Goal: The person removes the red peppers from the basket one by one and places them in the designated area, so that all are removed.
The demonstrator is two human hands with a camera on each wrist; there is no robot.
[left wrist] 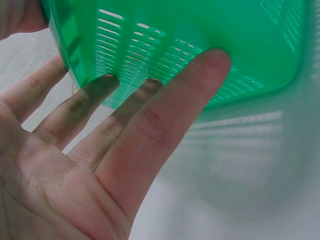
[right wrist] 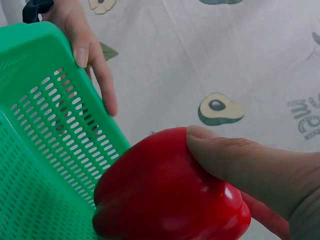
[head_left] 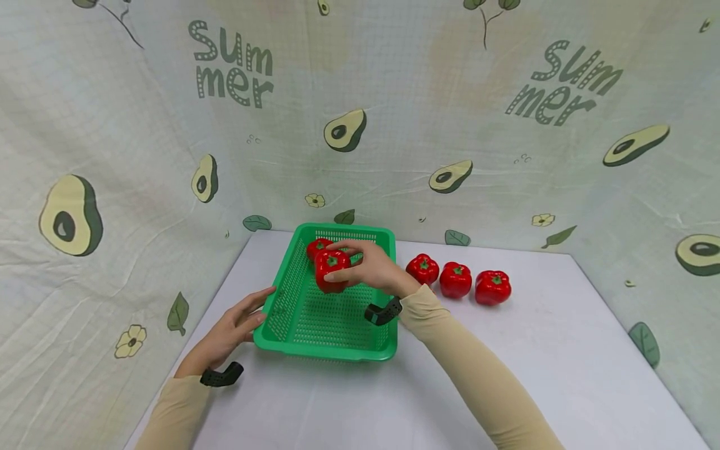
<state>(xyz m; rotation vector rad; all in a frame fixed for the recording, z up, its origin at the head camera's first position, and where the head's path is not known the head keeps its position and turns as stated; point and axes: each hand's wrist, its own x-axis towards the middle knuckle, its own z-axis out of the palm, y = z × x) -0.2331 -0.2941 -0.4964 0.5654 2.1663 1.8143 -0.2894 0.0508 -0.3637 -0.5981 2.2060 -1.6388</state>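
A red bell pepper (head_left: 330, 272) is gripped between the thumb and fingers of my right hand (head_left: 371, 267), above the green plastic basket (head_left: 323, 353). In the right wrist view the held pepper (right wrist: 170, 190) fills the lower middle, with the thumb on its top side. Behind it, another red bell pepper (head_left: 319, 246) lies in the basket's far left corner. My left hand (head_left: 230, 331) is at the basket's left side. Its fairly straight fingers touch the slotted outer wall (left wrist: 200, 25) in the left wrist view.
Three red bell peppers, a left one (head_left: 422, 269), a middle one (head_left: 455, 279) and a right one (head_left: 492, 287), stand in a row on the white table (head_left: 540, 350) right of the basket. A printed cloth (head_left: 394, 81) hangs behind and at the sides.
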